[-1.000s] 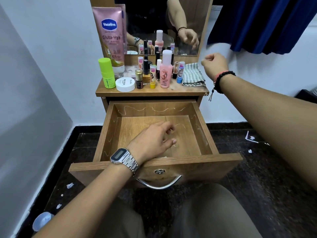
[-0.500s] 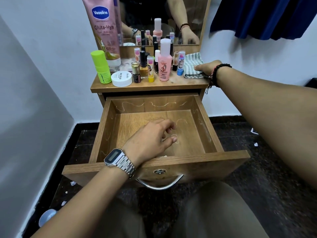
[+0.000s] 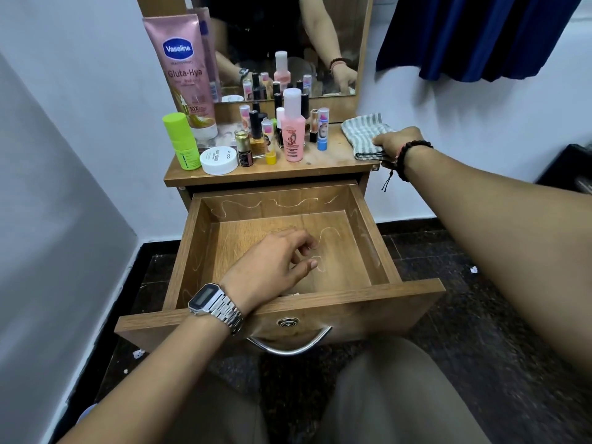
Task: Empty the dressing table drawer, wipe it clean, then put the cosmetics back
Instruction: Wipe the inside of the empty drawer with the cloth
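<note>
Under the left hand [image 3: 272,267], whose loosely curled fingers hold nothing, the drawer [image 3: 282,302] stands pulled out and emptied, long axis running away from the person, probably steadied for wiping. Beyond it, left of the right hand [image 3: 395,144], the cosmetics [image 3: 293,129] stand upright on the table [image 3: 320,161]. That hand grips the striped cloth [image 3: 363,131], probably to wipe.

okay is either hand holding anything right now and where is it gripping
The right hand grips the striped cloth at its right edge on the tabletop. The left hand holds nothing.
</note>
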The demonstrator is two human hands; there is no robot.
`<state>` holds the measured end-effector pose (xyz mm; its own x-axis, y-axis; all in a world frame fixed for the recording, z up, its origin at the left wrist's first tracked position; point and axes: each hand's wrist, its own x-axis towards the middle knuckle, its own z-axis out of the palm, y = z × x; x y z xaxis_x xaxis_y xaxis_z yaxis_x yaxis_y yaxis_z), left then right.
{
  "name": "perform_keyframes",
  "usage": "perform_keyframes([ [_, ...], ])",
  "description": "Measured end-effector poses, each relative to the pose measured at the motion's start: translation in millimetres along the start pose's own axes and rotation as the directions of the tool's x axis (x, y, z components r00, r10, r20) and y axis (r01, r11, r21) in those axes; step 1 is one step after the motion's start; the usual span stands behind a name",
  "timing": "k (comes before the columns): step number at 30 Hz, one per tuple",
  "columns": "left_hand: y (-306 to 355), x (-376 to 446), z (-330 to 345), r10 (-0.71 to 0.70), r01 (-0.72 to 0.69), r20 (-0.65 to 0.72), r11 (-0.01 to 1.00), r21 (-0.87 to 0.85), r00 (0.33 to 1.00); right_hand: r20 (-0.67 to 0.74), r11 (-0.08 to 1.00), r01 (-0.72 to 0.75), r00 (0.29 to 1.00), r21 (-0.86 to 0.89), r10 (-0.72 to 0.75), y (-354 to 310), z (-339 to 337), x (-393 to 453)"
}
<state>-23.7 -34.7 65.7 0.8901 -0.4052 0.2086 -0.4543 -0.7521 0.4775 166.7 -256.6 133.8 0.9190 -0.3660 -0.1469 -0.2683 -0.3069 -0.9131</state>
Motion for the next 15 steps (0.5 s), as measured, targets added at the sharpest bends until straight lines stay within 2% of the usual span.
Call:
perform_keyframes([
  [6, 2, -1, -1, 0.008, -0.007, -0.019, 0.999, 0.041, 1.0, 0.017, 0.998, 0.009, 1.0, 0.067, -0.01, 19, -15, 9],
  [15, 11, -3, -6, -0.008, 0.015, -0.04, 0.983, 0.186, 0.999, 0.085, 0.984, 0.084, 0.992, 0.155, -0.098, 30, -48, -56],
])
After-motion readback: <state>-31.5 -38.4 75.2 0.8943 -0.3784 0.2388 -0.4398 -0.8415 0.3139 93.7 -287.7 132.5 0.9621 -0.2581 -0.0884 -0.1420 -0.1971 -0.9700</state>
